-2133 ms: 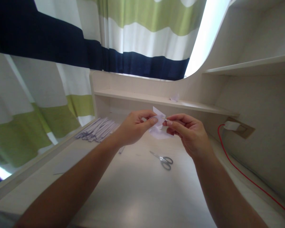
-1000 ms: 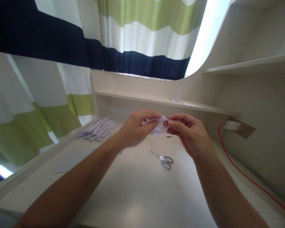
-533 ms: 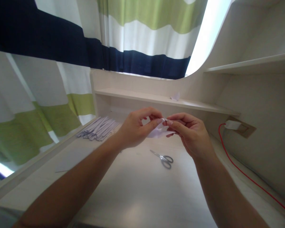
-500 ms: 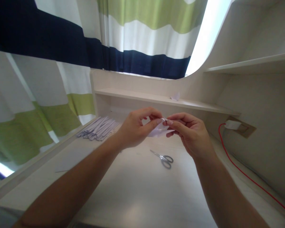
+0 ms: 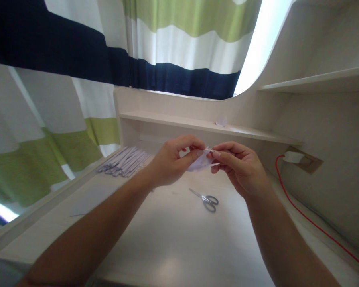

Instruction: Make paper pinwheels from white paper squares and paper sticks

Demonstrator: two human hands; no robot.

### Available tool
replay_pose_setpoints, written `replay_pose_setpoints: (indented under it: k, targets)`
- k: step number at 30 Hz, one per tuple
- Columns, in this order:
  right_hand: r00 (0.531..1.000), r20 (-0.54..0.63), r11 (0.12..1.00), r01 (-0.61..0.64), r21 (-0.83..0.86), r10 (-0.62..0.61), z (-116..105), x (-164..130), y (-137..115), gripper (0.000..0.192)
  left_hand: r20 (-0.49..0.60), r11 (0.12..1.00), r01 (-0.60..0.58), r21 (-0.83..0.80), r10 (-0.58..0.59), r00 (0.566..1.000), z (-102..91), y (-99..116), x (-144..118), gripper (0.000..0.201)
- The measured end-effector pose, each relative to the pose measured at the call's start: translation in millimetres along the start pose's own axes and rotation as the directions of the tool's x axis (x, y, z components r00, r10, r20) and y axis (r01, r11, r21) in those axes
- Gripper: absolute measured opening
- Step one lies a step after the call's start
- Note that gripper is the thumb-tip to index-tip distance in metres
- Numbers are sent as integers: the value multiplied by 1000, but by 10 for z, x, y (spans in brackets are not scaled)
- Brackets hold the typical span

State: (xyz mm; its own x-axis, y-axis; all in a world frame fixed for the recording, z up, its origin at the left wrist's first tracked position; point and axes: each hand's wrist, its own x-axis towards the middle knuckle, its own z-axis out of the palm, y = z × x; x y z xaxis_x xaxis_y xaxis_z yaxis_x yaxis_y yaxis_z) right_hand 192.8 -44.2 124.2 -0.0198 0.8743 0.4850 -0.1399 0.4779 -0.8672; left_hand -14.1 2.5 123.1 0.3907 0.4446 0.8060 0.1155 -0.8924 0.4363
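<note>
A small piece of paper point(image 5: 201, 162), judged light, limp and easily creased or torn, is best taken at its edges. It is pinched in the air above the surface point(image 5: 173, 239) between the closed fingertips of the left hand point(image 5: 170, 163) and the right hand point(image 5: 239, 169), its body hanging just below the grip.

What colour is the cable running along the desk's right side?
Red cable, clearest in the head view.

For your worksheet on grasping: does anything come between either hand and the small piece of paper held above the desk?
Nothing visible does. The left hand and right hand pinch the folded paper directly with bare fingertips.
</note>
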Motion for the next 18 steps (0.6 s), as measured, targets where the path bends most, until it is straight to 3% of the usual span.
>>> replay_pose_setpoints:
  k: [6,18]
  targets:
    - [1000,-7,1000,12,-14,-12,-17,-6,-9,13,15,999,-28,-38,28,999,-7,-4,-1,10]
    - [1000,-12,1000,20,-15,-20,2,-11,-21,11,7,982,54,-181,-54,999,9,-56,9,12]
